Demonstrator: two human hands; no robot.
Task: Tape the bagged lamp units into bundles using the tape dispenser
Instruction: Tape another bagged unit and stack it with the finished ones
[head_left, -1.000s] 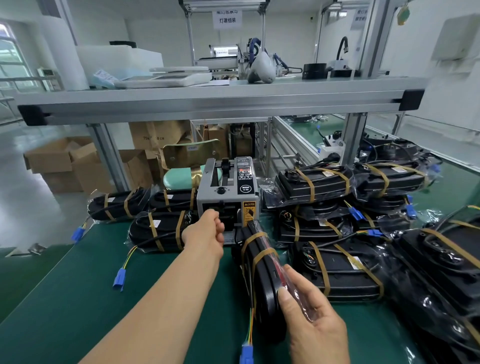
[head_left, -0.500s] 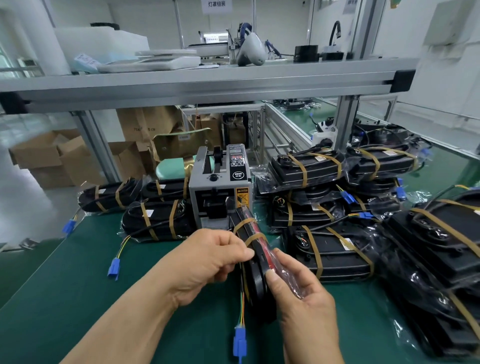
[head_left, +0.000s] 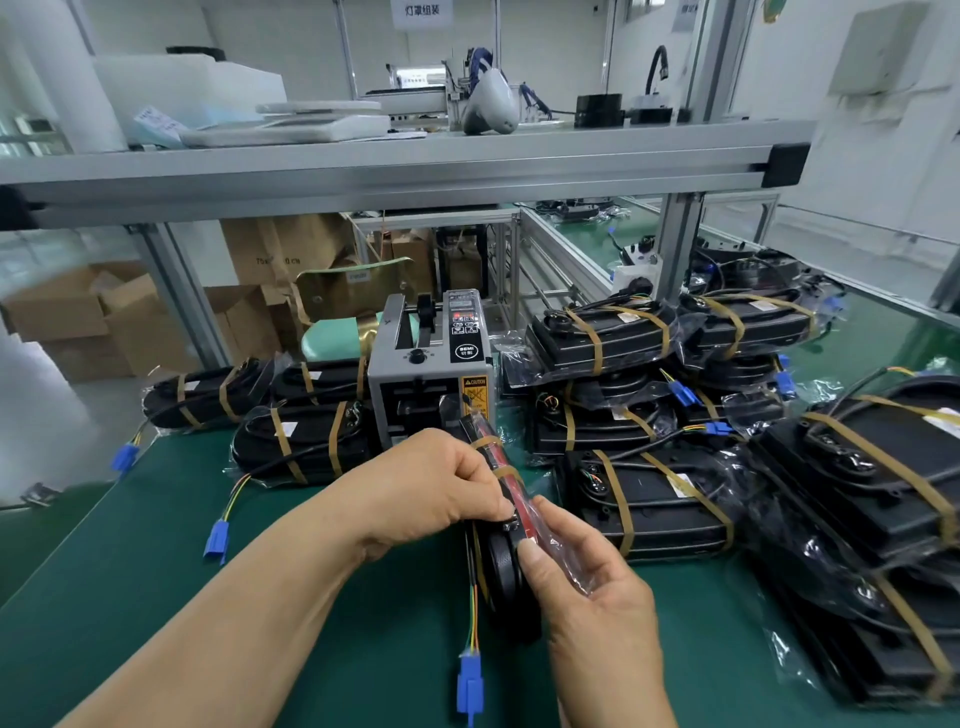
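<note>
Black bagged lamp unit (head_left: 501, 566) on edge in your 2 hands
Your left hand (head_left: 441, 483) pinches its top, your right hand (head_left: 592, 597) grips its side, mid green table (head_left: 156, 597), before the grey tape dispenser (head_left: 415, 374).

In front of you, bagged lamp unit (head_left: 501, 566), black with a red strip under clear plastic, standing on edge, two tan tape bands (head_left: 491, 444) round its far end, grey tape dispenser (head_left: 415, 384) upright just behind it, taped bundles (head_left: 649, 499) piled at both its sides
</note>
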